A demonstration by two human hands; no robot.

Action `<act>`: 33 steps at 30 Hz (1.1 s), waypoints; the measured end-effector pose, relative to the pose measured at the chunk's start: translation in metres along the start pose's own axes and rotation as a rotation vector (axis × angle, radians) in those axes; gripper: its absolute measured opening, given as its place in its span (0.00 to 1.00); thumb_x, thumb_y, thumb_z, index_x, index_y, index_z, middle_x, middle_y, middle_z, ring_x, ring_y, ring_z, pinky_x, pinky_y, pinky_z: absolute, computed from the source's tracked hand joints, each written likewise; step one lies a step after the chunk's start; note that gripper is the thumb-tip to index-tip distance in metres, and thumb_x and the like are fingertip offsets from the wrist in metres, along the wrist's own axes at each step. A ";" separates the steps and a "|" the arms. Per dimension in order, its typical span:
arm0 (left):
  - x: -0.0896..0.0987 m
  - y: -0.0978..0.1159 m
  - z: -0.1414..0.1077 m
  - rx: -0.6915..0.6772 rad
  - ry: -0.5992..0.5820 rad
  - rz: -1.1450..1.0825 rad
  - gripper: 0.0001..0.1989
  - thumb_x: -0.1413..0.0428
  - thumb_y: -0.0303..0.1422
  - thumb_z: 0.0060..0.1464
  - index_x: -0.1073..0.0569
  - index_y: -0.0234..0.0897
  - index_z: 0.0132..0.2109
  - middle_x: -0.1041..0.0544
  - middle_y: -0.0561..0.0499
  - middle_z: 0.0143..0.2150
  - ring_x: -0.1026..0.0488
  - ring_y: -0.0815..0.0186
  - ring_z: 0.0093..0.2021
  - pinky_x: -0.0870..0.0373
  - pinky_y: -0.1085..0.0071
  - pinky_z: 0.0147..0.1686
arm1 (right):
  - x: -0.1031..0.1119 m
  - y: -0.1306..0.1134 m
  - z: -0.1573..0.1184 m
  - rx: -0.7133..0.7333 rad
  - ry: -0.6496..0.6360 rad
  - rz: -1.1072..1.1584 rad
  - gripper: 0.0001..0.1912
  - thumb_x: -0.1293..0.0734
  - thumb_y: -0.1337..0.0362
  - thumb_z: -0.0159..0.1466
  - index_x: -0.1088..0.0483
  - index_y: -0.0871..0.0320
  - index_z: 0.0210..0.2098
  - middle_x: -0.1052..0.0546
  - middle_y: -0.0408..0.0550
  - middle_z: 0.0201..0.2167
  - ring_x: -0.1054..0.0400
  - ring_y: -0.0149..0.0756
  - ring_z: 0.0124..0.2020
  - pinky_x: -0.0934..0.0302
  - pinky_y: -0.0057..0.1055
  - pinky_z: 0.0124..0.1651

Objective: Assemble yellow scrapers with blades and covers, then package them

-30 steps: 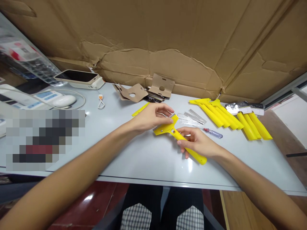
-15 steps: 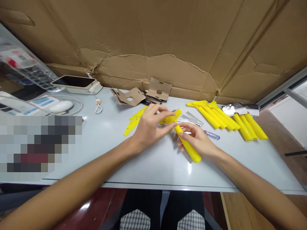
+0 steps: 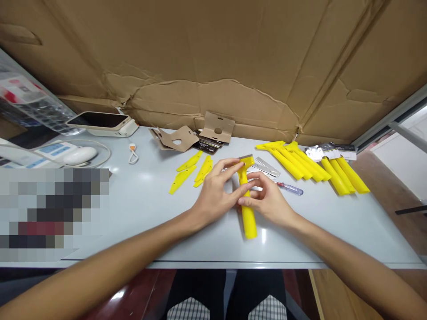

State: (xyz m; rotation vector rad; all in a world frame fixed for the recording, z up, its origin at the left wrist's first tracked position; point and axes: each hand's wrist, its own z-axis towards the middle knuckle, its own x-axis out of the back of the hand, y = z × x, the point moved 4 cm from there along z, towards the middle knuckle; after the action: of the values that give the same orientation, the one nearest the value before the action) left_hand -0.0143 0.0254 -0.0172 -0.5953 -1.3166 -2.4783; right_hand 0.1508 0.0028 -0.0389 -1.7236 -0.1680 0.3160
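A yellow scraper (image 3: 248,218) with a thin metal blade along its head stands nearly upright in view, handle toward me. My left hand (image 3: 218,189) grips it from the left, fingers at the head and thumb on the handle. From the right, my right hand (image 3: 267,195) pinches the handle's upper part. Just behind the right hand lie loose metal blades (image 3: 267,166) and a screwdriver (image 3: 291,188) with a clear purplish handle. Left of my left hand rest several flat yellow pieces (image 3: 183,178).
Several yellow handles (image 3: 293,162) and packaged yellow ones (image 3: 345,175) lie at right. Opened cardboard packaging (image 3: 176,138) sits at the back before a tall cardboard wall (image 3: 200,49). A phone (image 3: 100,120), white mouse (image 3: 80,155) and plastic bottle (image 3: 36,104) are at left.
The scraper has turned from slanting to nearly straight, its handle end swinging left. My left hand has moved down and right onto it; the flat yellow pieces show more fully.
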 end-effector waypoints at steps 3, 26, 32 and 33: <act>-0.003 -0.001 -0.004 0.041 -0.011 -0.036 0.20 0.34 0.36 0.63 0.20 0.43 0.61 0.20 0.42 0.62 0.20 0.53 0.57 0.17 0.50 0.54 | -0.007 0.005 0.000 -0.006 -0.008 0.031 0.37 0.14 0.62 0.49 0.41 0.49 0.45 0.28 0.42 0.49 0.21 0.33 0.34 0.24 0.36 0.38; -0.006 0.003 -0.004 0.442 -0.090 -0.476 0.19 0.32 0.34 0.57 0.17 0.35 0.55 0.20 0.41 0.55 0.17 0.59 0.44 0.15 0.66 0.38 | -0.010 0.002 -0.010 0.239 0.159 -0.489 0.26 0.20 0.51 0.58 0.35 0.52 0.45 0.23 0.45 0.41 0.27 0.37 0.33 0.30 0.37 0.35; -0.013 -0.004 -0.005 0.810 -0.064 -0.908 0.17 0.33 0.25 0.54 0.19 0.33 0.51 0.20 0.44 0.51 0.17 0.62 0.40 0.18 0.71 0.34 | 0.004 -0.034 -0.010 0.386 0.093 -0.702 0.14 0.29 0.51 0.69 0.22 0.55 0.43 0.19 0.46 0.32 0.27 0.34 0.28 0.34 0.33 0.32; -0.016 -0.003 -0.006 0.855 -0.077 -0.952 0.16 0.33 0.24 0.53 0.19 0.33 0.50 0.20 0.43 0.51 0.17 0.62 0.40 0.17 0.71 0.34 | 0.015 -0.045 -0.009 0.404 0.131 -0.722 0.14 0.31 0.52 0.70 0.21 0.56 0.37 0.19 0.45 0.29 0.27 0.34 0.27 0.35 0.33 0.32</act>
State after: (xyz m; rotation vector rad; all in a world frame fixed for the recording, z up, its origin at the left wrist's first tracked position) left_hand -0.0033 0.0229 -0.0299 0.2202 -2.9131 -2.0262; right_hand 0.1711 0.0065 0.0052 -1.1818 -0.5699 -0.2810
